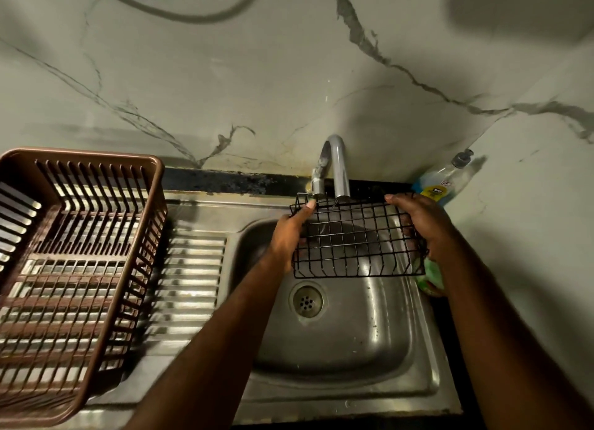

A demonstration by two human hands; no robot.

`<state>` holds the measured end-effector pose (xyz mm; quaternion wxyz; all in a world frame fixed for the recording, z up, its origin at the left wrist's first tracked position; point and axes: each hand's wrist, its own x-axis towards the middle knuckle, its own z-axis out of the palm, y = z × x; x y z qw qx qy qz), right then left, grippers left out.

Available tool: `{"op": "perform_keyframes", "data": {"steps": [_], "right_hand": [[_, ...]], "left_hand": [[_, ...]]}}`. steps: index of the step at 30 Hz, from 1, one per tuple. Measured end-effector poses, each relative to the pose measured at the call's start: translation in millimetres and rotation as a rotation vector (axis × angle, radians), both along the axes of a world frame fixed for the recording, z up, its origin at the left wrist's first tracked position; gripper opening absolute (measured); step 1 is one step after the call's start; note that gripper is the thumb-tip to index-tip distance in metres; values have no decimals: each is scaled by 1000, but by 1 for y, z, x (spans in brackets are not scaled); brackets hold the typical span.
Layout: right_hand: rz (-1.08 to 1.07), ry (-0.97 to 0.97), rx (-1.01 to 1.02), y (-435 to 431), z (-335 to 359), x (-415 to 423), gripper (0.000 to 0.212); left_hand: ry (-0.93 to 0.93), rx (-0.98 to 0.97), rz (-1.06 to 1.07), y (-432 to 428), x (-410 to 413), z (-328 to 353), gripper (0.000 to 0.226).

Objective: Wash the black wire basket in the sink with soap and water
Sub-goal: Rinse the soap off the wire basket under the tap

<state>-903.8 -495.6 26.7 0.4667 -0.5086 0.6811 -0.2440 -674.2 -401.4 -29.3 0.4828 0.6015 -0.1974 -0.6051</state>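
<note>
The black wire basket [355, 238] is held over the steel sink bowl [347, 339], just under the grey curved tap [336, 166]. My left hand [287, 236] grips its left end, with the thumb up near the tap's spout. Its right end is gripped by my right hand [424, 227]. The basket is tilted with its open side facing me. A soap bottle [442, 180] with a pump and a yellow label stands at the back right corner. Whether water is running I cannot tell.
A brown plastic dish rack [64, 268] sits on the ribbed steel drainboard [189, 281] at the left. The drain [307, 301] lies in the bowl below the basket. Something green [429, 278] lies on the sink's right rim behind my right wrist. Marble wall behind.
</note>
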Motion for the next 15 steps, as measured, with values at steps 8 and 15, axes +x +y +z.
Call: {"op": "perform_keyframes", "data": {"steps": [8,15], "right_hand": [[-146,71,-70,45,8,-15,60],[-184,83,-43,92,10,-31,46]], "left_hand": [[-541,-1,-146,-35,-23,-7,51],[-886,-44,-248,-39,-41,17,93]]}}
